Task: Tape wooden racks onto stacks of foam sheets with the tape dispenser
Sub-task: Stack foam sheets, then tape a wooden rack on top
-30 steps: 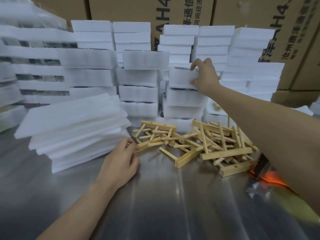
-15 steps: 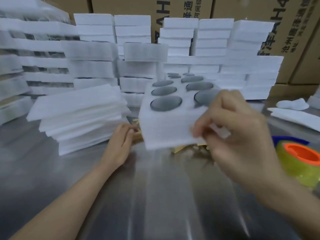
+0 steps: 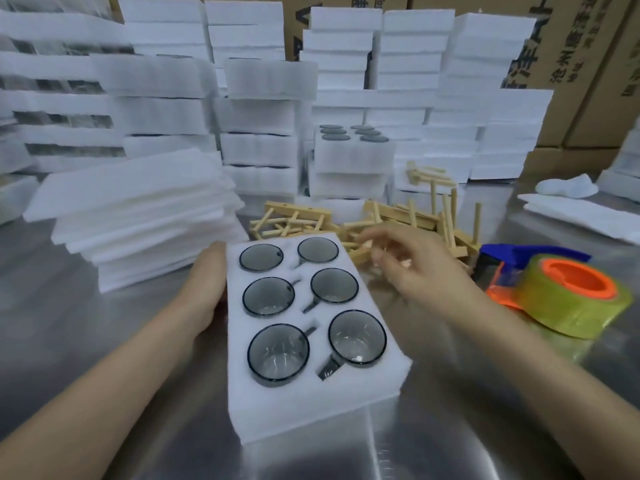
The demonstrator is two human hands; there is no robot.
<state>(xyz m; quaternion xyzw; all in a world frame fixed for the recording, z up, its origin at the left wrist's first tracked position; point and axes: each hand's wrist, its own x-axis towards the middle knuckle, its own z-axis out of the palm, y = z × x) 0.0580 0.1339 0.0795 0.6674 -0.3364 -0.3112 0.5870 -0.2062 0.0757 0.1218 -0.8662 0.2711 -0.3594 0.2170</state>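
Observation:
A white foam block [image 3: 304, 403] with several smoky glass cups set in its holes lies flat on the steel table [image 3: 104, 341] in front of me. My left hand [image 3: 207, 282] rests against the block's left side with fingers straight. My right hand [image 3: 415, 268] hovers just right of the block's far corner, fingers loose and blurred, holding nothing. Beyond it lies a heap of wooden racks [image 3: 401, 216]. The tape dispenser [image 3: 561, 292], orange and blue with a yellowish roll, sits at the right. A stack of thin foam sheets [image 3: 138, 216] stands at the left.
Tall stacks of packed foam blocks [image 3: 346, 157] fill the back of the table, with cardboard boxes [image 3: 581, 64] behind them. More foam sheets [image 3: 581, 213] lie at the far right. Bare steel shows near me on both sides of the block.
My right hand took a foam block from the back stacks, set it down before me and let go. My left hand moved from the racks to the block's left side.

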